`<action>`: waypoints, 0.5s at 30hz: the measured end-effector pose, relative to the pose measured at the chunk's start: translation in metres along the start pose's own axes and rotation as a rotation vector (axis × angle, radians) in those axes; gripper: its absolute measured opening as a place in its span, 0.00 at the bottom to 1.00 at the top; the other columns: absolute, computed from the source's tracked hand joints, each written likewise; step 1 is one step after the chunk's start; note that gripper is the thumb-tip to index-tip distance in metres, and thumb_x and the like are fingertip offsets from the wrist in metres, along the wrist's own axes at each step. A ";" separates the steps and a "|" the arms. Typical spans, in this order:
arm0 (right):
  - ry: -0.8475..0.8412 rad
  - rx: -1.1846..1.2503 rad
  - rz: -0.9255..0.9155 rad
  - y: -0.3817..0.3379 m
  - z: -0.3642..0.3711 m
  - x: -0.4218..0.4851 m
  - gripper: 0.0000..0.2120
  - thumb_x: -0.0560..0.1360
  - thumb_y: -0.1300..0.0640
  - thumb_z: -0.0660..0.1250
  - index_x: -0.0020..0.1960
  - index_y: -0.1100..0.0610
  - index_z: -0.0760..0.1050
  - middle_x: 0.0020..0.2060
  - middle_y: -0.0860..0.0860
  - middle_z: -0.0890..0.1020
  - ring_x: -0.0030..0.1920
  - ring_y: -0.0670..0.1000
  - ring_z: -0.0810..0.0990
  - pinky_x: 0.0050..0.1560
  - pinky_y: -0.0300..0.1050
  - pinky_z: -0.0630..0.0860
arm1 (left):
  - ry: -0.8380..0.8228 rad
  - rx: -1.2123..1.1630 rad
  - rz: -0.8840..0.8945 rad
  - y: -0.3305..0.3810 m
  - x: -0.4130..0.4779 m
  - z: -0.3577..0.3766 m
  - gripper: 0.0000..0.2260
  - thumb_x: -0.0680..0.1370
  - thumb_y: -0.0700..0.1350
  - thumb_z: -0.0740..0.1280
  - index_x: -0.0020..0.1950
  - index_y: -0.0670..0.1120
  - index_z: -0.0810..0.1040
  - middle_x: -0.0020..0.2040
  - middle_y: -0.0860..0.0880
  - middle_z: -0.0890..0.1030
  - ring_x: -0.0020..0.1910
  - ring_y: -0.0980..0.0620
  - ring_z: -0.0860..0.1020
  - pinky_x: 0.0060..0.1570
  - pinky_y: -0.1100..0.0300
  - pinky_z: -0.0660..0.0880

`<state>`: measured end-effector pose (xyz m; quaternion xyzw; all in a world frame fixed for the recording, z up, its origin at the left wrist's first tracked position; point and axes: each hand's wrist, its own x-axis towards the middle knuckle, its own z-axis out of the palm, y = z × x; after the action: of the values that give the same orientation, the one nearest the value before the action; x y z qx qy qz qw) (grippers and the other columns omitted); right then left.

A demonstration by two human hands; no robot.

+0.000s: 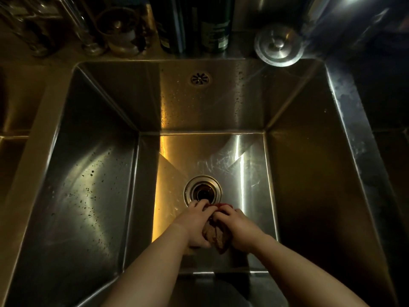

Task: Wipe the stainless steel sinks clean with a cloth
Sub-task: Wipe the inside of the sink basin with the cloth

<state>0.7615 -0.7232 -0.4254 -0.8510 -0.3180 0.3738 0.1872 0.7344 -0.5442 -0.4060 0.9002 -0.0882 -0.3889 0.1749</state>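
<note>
A deep stainless steel sink (93, 173) fills the view, its walls speckled with spots and droplets. On its floor, just in front of the round drain (202, 191), my left hand (197, 224) and my right hand (238, 228) both grip a bunched brownish cloth (215, 235) with a red edge. The cloth is squeezed between the two hands, and most of it is hidden by my fingers. An overflow grate (200, 79) sits high on the back wall.
Behind the sink stand dark bottles (213, 23), glasses (88, 29) and a small jar (120, 29). A round metal sink stopper (278, 44) lies on the back right rim. A second basin edge (13, 138) shows at the far left. The right side is dark.
</note>
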 end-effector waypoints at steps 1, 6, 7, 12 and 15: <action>0.009 0.014 0.002 -0.002 -0.001 -0.001 0.33 0.70 0.51 0.71 0.70 0.43 0.60 0.72 0.47 0.58 0.67 0.56 0.62 0.66 0.48 0.66 | 0.015 0.024 -0.004 0.002 -0.001 -0.001 0.42 0.68 0.52 0.74 0.75 0.54 0.53 0.75 0.49 0.53 0.73 0.44 0.52 0.70 0.53 0.59; 0.040 0.036 -0.004 -0.015 -0.015 -0.009 0.32 0.68 0.56 0.71 0.69 0.46 0.63 0.71 0.48 0.60 0.65 0.57 0.66 0.63 0.48 0.70 | 0.082 0.066 -0.038 0.013 -0.014 -0.012 0.38 0.68 0.45 0.73 0.73 0.53 0.57 0.73 0.47 0.57 0.70 0.44 0.59 0.65 0.54 0.67; 0.044 0.035 -0.015 -0.018 -0.019 -0.011 0.32 0.68 0.56 0.72 0.68 0.46 0.63 0.71 0.48 0.60 0.64 0.57 0.66 0.63 0.49 0.70 | 0.093 0.072 -0.042 0.014 -0.019 -0.017 0.38 0.68 0.46 0.73 0.73 0.53 0.57 0.73 0.47 0.58 0.70 0.44 0.60 0.65 0.54 0.68; 0.128 0.030 -0.084 -0.037 -0.040 -0.021 0.31 0.66 0.57 0.74 0.65 0.46 0.64 0.70 0.48 0.61 0.65 0.56 0.67 0.63 0.50 0.72 | 0.184 0.109 -0.028 0.015 -0.048 -0.047 0.39 0.68 0.51 0.73 0.73 0.55 0.56 0.72 0.48 0.58 0.69 0.46 0.60 0.60 0.54 0.70; 0.192 0.067 -0.116 -0.048 -0.046 -0.027 0.36 0.63 0.54 0.75 0.67 0.47 0.64 0.69 0.48 0.61 0.65 0.55 0.67 0.63 0.48 0.71 | 0.219 0.112 -0.045 0.017 -0.069 -0.058 0.43 0.67 0.50 0.74 0.74 0.58 0.51 0.73 0.50 0.55 0.71 0.46 0.57 0.64 0.51 0.68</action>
<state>0.7632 -0.7101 -0.3546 -0.8563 -0.3347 0.2894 0.2664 0.7296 -0.5257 -0.3162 0.9474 -0.0698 -0.2866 0.1242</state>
